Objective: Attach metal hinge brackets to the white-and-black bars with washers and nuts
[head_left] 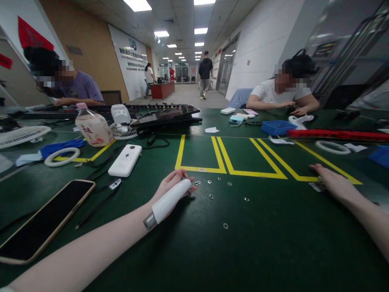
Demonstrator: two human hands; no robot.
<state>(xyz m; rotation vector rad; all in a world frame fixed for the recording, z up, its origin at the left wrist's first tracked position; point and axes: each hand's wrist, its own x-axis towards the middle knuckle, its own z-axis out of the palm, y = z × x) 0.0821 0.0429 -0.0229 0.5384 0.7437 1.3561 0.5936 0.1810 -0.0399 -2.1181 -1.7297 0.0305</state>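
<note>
My left hand point(174, 180) is closed around a white, tapered handle-like part point(173, 198) with a grey metal end pointing back toward me. Its fingertips are near several small metal rings point(210, 196) scattered over the green tabletop point(273, 251). Off to the right, my right hand point(337, 180) is low over a yellow tape corner. A small silvery metal piece point(316, 186) shows at its fingers, which appear closed on it; the fingers' undersides are hidden.
Yellow tape point(255, 173) marks several bays. To the left lie a phone point(45, 219), a white power bank point(125, 160), a bottle point(94, 125) and a monitor point(167, 115). A blue tray point(278, 127) and a white ring point(332, 147) are at the right. Two people sit across the table.
</note>
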